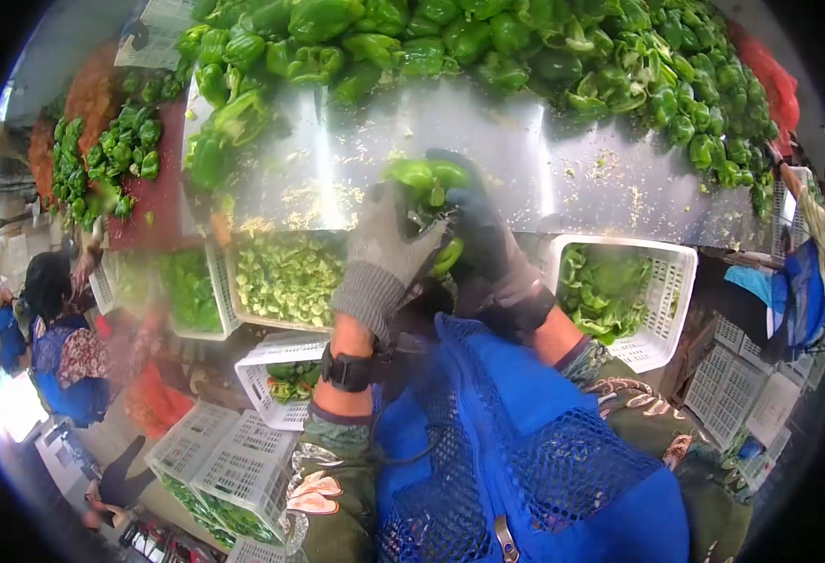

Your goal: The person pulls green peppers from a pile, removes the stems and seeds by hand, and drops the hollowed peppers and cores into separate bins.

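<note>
Both my hands wear grey gloves and meet over the near edge of the metal table (375, 131). My left hand (384, 244) is closed against a green bell pepper (426, 175) from the left. From the right, my right hand (487, 239), its glove darker, curls its fingers around the same pepper. Another piece of green pepper (447, 256) shows below, between the hands. My palms hide how the pieces are gripped, and I cannot make out any tool. Pale seeds are scattered over the metal around my hands.
A large heap of green peppers (422, 47) covers the table's far side. A crate of pale pepper cores (286, 281) stands at left, a white crate of pepper pieces (609, 291) at right. Stacked crates (229, 460) are on the floor. A person (65, 347) is at far left.
</note>
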Tool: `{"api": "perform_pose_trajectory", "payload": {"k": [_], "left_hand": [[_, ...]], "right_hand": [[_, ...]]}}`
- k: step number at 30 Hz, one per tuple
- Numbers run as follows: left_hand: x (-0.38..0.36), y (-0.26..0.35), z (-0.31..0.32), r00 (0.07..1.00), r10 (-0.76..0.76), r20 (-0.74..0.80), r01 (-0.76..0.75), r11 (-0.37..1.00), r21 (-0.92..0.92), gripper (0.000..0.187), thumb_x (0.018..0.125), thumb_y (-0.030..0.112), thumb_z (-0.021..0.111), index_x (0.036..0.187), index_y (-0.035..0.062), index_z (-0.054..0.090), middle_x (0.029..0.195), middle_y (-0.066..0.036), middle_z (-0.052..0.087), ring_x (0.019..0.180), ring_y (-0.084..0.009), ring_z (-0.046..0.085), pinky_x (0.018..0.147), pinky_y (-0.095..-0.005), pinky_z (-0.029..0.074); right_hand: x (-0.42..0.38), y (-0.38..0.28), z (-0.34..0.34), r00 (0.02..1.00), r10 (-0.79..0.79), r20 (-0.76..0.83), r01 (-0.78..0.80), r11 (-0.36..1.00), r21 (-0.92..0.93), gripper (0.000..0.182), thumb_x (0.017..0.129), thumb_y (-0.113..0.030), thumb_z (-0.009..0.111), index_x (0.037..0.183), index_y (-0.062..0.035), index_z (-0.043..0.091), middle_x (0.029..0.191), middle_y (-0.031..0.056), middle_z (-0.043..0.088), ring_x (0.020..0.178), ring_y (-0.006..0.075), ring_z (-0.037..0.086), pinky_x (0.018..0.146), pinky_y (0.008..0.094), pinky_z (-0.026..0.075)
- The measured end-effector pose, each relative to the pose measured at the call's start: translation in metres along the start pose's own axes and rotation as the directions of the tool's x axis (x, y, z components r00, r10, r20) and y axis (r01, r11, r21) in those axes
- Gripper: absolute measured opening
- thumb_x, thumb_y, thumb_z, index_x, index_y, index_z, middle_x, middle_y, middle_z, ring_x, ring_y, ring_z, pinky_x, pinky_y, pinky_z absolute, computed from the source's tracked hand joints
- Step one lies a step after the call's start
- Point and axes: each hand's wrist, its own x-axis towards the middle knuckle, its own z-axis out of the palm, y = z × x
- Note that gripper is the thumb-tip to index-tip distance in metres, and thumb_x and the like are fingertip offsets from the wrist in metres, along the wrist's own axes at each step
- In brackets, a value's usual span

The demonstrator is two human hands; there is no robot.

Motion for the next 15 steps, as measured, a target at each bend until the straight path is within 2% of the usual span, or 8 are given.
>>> {"api": "perform_pose_trajectory", "payload": {"k": [3, 4, 9, 10, 11, 13, 14, 15], "left_hand": [[-0.002, -0.013, 0.007, 1.0, -0.014, -0.009, 0.013, 0.986, -0.165, 0.069, 0.07, 0.027, 0.075, 0.122, -0.0053, 0.043, 0.111, -0.021, 0.055, 0.1, -0.028, 0.057, 0.086, -0.0352, 0.046], [-0.006, -0.021, 0.017, 0.99, 0.061, -0.128, -0.091, 0.965, -0.244, 0.068, 0.069, 0.026, 0.075, 0.121, -0.0059, 0.043, 0.11, -0.021, 0.055, 0.1, -0.0272, 0.056, 0.087, -0.0341, 0.045], [-0.017, -0.044, 0.028, 0.969, 0.004, -0.247, -0.116, 0.892, -0.438, 0.06, 0.069, 0.018, 0.075, 0.117, -0.0046, 0.047, 0.105, -0.017, 0.058, 0.095, -0.0229, 0.058, 0.085, -0.0322, 0.046], [-0.018, -0.045, 0.026, 0.969, -0.01, -0.247, -0.124, 0.846, -0.519, 0.058, 0.069, 0.017, 0.075, 0.116, -0.004, 0.048, 0.104, -0.017, 0.059, 0.094, -0.022, 0.059, 0.084, -0.0318, 0.046], [-0.023, -0.044, 0.022, 0.965, -0.02, -0.26, -0.115, 0.863, -0.492, 0.056, 0.07, 0.017, 0.075, 0.115, -0.0036, 0.049, 0.102, -0.016, 0.06, 0.093, -0.0211, 0.059, 0.084, -0.0312, 0.046], [-0.03, -0.041, 0.009, 0.957, -0.034, -0.289, -0.099, 0.896, -0.432, 0.051, 0.071, 0.015, 0.073, 0.114, -0.0026, 0.05, 0.1, -0.014, 0.061, 0.091, -0.0193, 0.059, 0.083, -0.03, 0.047], [-0.03, -0.047, 0.009, 0.955, -0.028, -0.294, -0.105, 0.897, -0.428, 0.05, 0.072, 0.015, 0.073, 0.113, -0.0025, 0.051, 0.099, -0.014, 0.061, 0.091, -0.019, 0.059, 0.082, -0.0299, 0.047], [-0.031, -0.057, 0.012, 0.955, -0.027, -0.294, -0.106, 0.898, -0.426, 0.049, 0.072, 0.014, 0.072, 0.113, -0.0023, 0.051, 0.099, -0.013, 0.061, 0.091, -0.0187, 0.059, 0.082, -0.0298, 0.047]], "right_hand": [[-0.004, 0.001, 0.005, 0.997, 0.082, -0.008, -0.081, 0.994, 0.07, 0.044, 0.092, -0.031, 0.05, 0.128, -0.0084, 0.04, 0.114, 0.0051, 0.051, 0.105, 0.0137, 0.047, 0.09, 0.0287, 0.04], [-0.007, -0.008, 0.006, 0.993, 0.113, 0.019, -0.114, 0.992, 0.045, 0.044, 0.091, -0.032, 0.051, 0.128, -0.0083, 0.04, 0.114, 0.0051, 0.051, 0.105, 0.0135, 0.047, 0.09, 0.0285, 0.04], [-0.003, -0.026, 0.033, 0.98, 0.183, 0.08, -0.179, 0.982, -0.058, 0.038, 0.092, -0.025, 0.051, 0.125, -0.0064, 0.044, 0.112, 0.0043, 0.053, 0.1, 0.0116, 0.049, 0.087, 0.0263, 0.041], [-0.004, -0.026, 0.039, 0.992, 0.063, 0.107, -0.046, 0.987, -0.155, 0.037, 0.093, -0.024, 0.05, 0.124, -0.0058, 0.045, 0.112, 0.0042, 0.053, 0.1, 0.0115, 0.049, 0.087, 0.0263, 0.041], [-0.009, -0.025, 0.047, 0.988, -0.053, 0.143, 0.087, 0.967, -0.241, 0.035, 0.093, -0.023, 0.049, 0.123, -0.0052, 0.046, 0.112, 0.0042, 0.053, 0.1, 0.0114, 0.049, 0.087, 0.0262, 0.041], [-0.007, -0.016, 0.052, 0.984, -0.042, 0.176, 0.084, 0.968, -0.238, 0.033, 0.093, -0.02, 0.049, 0.122, -0.0043, 0.047, 0.112, 0.0043, 0.053, 0.1, 0.0115, 0.05, 0.087, 0.0262, 0.042], [0.0, -0.005, 0.047, 0.981, 0.087, 0.172, -0.059, 0.985, -0.161, 0.032, 0.093, -0.018, 0.049, 0.121, -0.0041, 0.047, 0.112, 0.0044, 0.053, 0.1, 0.0116, 0.05, 0.088, 0.0263, 0.042], [0.001, -0.001, 0.045, 0.976, 0.075, 0.206, -0.013, 0.959, -0.285, 0.031, 0.092, -0.017, 0.05, 0.121, -0.0039, 0.047, 0.113, 0.0047, 0.053, 0.101, 0.0118, 0.05, 0.088, 0.0265, 0.041]]}}
